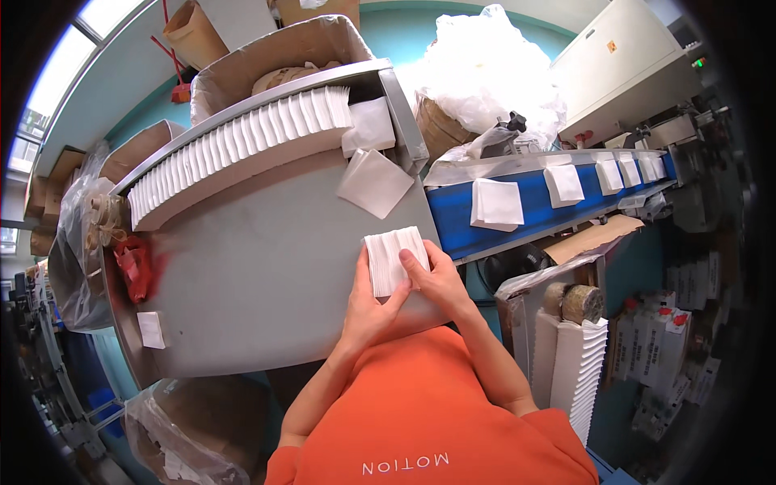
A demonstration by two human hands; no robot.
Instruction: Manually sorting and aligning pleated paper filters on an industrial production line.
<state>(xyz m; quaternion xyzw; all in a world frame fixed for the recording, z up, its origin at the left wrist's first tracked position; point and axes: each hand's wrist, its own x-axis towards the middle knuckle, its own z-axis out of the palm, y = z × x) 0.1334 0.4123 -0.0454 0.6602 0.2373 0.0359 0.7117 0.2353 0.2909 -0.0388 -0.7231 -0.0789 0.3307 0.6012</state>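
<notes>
Between my two hands is a stack of white paper napkins [386, 257], held over the near right part of the grey table [267, 267]. My left hand [365, 314] closes on its left side and lower edge. My right hand [439, 281] grips the right side, with the thumb lying across the front. Just beyond, a loose napkin stack [376, 184] lies tilted on the tabletop, touching or close to another stack [370, 125] in the far right corner. A long curved row of napkin stacks [242, 153] stands along the table's back rail.
To the right, a blue conveyor belt [453, 230] carries several spaced napkin stacks [496, 204]. A red plastic bag [135, 267] and a small white stack [152, 330] are at the table's left. Cardboard boxes [283, 52] stand behind. Tape rolls [582, 304] sit at the lower right.
</notes>
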